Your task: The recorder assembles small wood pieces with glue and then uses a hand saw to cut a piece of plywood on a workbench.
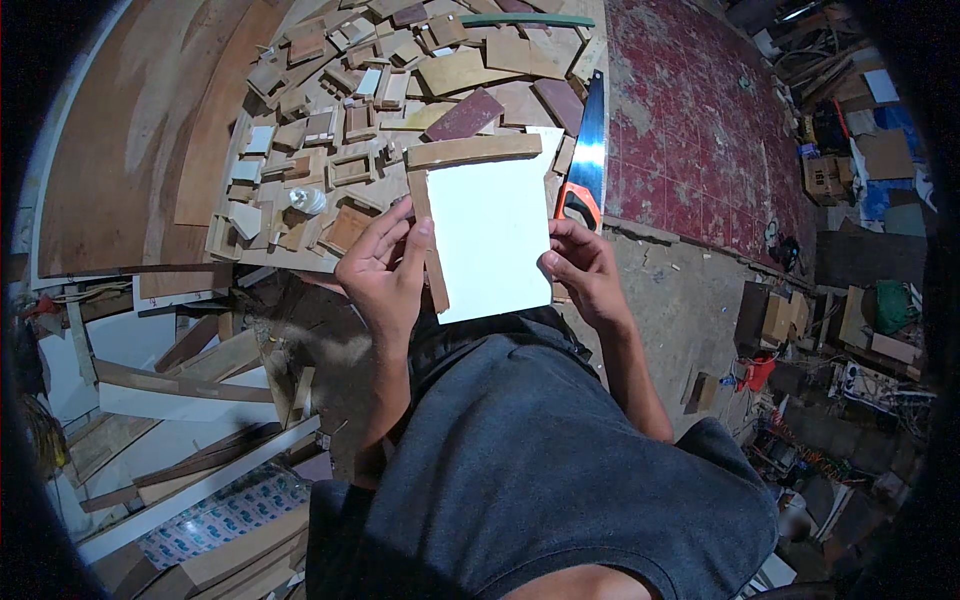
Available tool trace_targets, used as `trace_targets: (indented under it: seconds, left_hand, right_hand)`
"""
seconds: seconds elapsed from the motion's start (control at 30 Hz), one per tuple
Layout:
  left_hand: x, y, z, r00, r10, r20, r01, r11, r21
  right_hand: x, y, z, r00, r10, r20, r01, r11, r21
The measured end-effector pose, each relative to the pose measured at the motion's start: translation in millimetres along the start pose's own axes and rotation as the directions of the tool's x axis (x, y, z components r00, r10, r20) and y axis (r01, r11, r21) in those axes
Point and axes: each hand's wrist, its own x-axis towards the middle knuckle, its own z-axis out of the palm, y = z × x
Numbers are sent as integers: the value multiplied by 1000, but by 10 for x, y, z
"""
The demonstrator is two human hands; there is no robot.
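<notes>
A white board (490, 240) is held up in front of my body, with a wood strip (475, 151) along its far edge and another wood strip (437, 265) down its left edge. My left hand (388, 265) is closed on the left strip, thumb on top and fingers behind. Pinching the board's right edge is my right hand (588, 265), its thumb on the near face. Just past that hand lies a handsaw (585, 150) with an orange and black handle.
Small wooden box pieces (355, 168) and offcuts crowd the worktable, with a clear bottle (307, 200) among them. Plywood sheets (120, 130) stand at the left. Scrap boards (180, 400) pile at lower left; clutter (860, 330) lines the right, beyond a red tiled surface (690, 140).
</notes>
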Motion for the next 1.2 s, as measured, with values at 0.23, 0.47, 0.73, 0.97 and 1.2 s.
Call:
trace_targets:
  seconds: [0.23,0.47,0.73,0.97,1.2]
  left_hand:
    - [-38,-38,-20,999,35,-23,-36,999,-21]
    - [-88,-46,-40,998,48,-42,-49,999,-16]
    - [-188,94,-118,990,128,-61,-131,991,-32]
    - [-256,243,-65,982,172,-79,-174,984,-21]
    - [-366,413,-40,989,111,-99,-90,976,197]
  right_hand:
    - [-41,18,10,1000,-2,25,3,1000,-21]
    - [-93,7,54,1000,-2,19,3,999,-39]
    - [-171,-29,160,996,-62,65,62,998,-7]
    - [-216,-6,167,995,-79,63,80,997,-21]
    - [-261,7,178,994,-80,70,83,996,-43]
